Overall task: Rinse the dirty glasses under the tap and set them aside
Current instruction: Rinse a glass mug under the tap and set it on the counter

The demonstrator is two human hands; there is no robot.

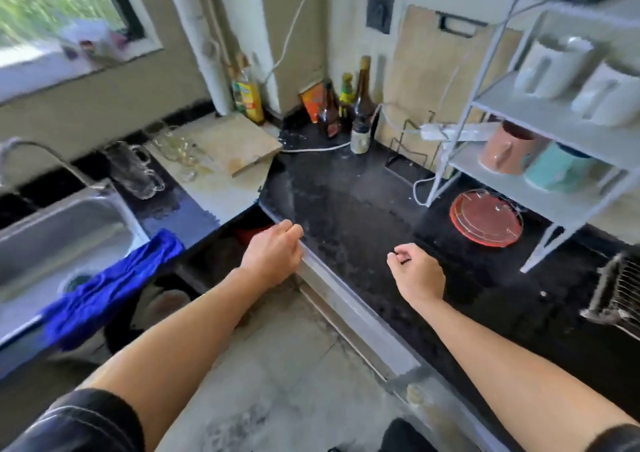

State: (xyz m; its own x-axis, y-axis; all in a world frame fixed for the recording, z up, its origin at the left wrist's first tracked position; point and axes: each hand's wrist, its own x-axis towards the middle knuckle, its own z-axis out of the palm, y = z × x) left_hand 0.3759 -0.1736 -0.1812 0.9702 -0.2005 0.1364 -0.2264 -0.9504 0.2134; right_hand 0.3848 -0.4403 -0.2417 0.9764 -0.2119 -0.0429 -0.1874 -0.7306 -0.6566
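Both forearms reach out over the floor. My left hand curls loosely, empty, at the black counter edge; my right hand hovers above it, fingers folded, holding nothing. Farther left, the glasses stand blurred beside the sink, behind the tap.

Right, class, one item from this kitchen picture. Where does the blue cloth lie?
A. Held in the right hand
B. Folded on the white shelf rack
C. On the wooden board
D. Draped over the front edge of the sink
D: the blue cloth hangs over the front edge of the sink, and both hands are empty.
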